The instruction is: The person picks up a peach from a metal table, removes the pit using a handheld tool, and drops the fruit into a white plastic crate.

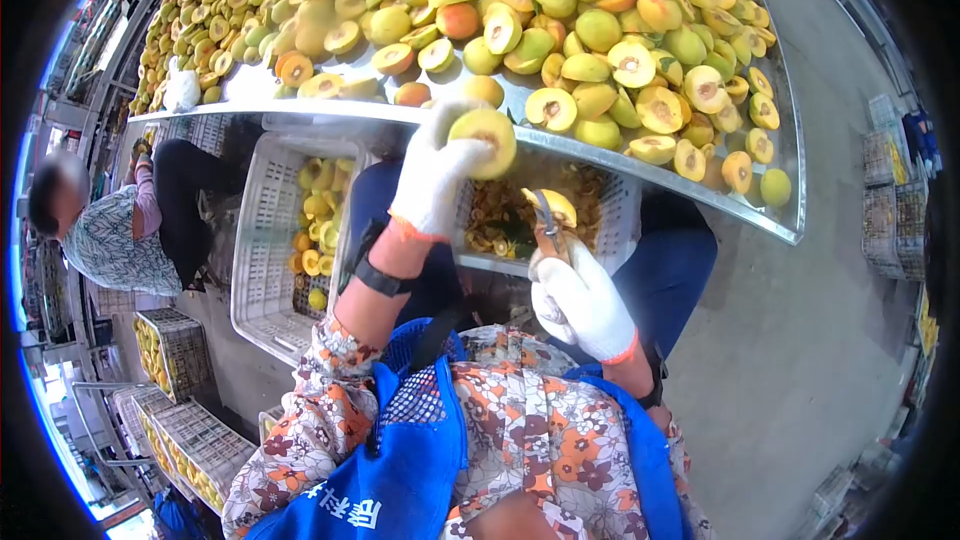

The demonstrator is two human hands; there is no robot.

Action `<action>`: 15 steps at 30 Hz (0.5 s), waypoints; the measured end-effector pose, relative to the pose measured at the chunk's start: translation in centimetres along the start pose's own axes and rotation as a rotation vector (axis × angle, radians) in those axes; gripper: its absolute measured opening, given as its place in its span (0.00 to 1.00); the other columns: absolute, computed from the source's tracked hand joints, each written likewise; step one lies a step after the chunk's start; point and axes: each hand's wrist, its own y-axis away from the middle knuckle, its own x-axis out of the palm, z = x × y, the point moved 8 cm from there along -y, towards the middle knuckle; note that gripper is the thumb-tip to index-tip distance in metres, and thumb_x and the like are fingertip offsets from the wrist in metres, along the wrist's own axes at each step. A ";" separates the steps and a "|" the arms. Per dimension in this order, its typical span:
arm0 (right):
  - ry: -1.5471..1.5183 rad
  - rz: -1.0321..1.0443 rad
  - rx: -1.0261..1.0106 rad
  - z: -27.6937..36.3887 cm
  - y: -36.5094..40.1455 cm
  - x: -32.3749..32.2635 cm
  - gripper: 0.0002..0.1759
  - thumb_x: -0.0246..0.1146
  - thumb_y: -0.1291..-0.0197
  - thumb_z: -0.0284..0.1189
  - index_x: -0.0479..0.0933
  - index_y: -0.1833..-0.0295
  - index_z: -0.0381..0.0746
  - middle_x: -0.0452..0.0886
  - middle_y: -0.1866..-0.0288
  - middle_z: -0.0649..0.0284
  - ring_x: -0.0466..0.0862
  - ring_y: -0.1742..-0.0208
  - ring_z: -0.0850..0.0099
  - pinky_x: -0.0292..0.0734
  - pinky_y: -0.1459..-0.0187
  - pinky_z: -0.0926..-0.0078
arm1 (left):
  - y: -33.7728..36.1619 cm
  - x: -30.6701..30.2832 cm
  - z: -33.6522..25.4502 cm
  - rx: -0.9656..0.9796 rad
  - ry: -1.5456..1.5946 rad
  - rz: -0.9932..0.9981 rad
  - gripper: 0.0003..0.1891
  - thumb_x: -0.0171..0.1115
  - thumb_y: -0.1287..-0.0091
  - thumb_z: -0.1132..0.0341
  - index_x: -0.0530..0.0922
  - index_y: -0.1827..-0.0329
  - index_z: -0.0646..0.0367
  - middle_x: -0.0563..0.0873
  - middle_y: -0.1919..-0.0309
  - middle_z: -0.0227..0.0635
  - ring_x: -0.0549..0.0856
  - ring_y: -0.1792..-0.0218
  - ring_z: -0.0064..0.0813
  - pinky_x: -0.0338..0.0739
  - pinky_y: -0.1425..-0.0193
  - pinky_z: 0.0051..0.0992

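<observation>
My left hand [432, 175], in a white glove, pinches a halved yellow peach [484, 144] by its edge, the cut face turned toward me. It is held just in front of the metal table's edge. Lower and to the right, my gloved right hand [585, 305] is wrapped round a wooden-handled pitting knife [546, 230] with a curved metal blade. Another piece of peach [551, 206] is at the blade's tip. Below both hands, between my knees, a crate [622, 225] holds brownish pits and scraps.
A metal table [560, 145] heaped with halved peaches [600, 30] spans the front. A white crate [262, 230] with peach halves stands at my left. Further left a person [120, 230] sits near more filled crates [195, 450]. Stacked crates [893, 210] stand at far right.
</observation>
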 end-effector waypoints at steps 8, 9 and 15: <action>0.062 -0.155 0.056 -0.4 -0.9 0.5 0.16 0.61 0.24 0.40 0.73 0.45 0.39 0.72 0.78 0.69 0.72 0.80 0.80 0.67 0.79 0.79 | 3.6 0.6 1.9 -0.169 0.349 -0.051 0.10 0.56 0.28 0.63 0.74 0.49 0.55 0.83 0.57 0.39 0.86 0.60 0.33 0.80 0.64 0.27; 0.067 -0.157 0.056 -0.4 -0.9 0.7 0.16 0.61 0.24 0.40 0.73 0.45 0.39 0.72 0.78 0.69 0.72 0.80 0.80 0.67 0.79 0.79 | 3.9 1.1 1.4 -0.189 0.342 0.001 0.10 0.56 0.28 0.62 0.74 0.49 0.55 0.83 0.56 0.40 0.86 0.59 0.32 0.80 0.62 0.27; 1.007 -0.238 -0.412 2.6 -0.5 2.2 0.10 0.62 0.29 0.29 0.77 0.46 0.38 0.77 0.58 0.46 0.86 0.68 0.53 0.82 0.70 0.57 | 4.6 1.8 1.5 -0.040 0.108 -0.033 0.13 0.51 0.18 0.61 0.76 0.42 0.59 0.85 0.52 0.36 0.84 0.54 0.23 0.80 0.46 0.26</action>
